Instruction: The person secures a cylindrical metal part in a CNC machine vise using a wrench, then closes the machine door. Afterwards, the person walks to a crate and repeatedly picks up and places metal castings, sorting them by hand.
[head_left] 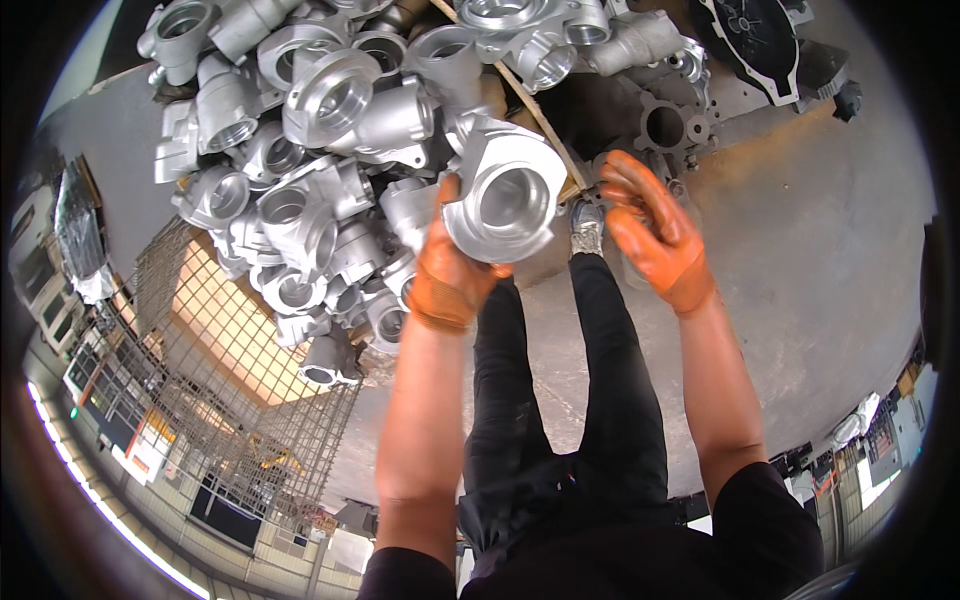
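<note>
My left hand [449, 270], in an orange coated glove, is closed round the lower left side of a silver cast metal housing [548, 175]. The housing is tilted so that its wide round bore faces me. My right hand [655, 235], gloved the same way, is apart from the housing, off to its right. Its fingers are stretched out and hold nothing. Behind and left of the held part lies a large heap of similar silver castings [345, 105], with round openings and flanges. My left palm and part of the fingers are hidden by the housing.
A wire mesh cage [240, 330] with a cardboard sheet [225, 315] stands under the heap on the left. A wooden strip [540, 120] runs beside the castings. More metal parts, one a black oval cover [745, 35], lie at the far right. My shoe [587, 230] is on the grey floor [810, 250].
</note>
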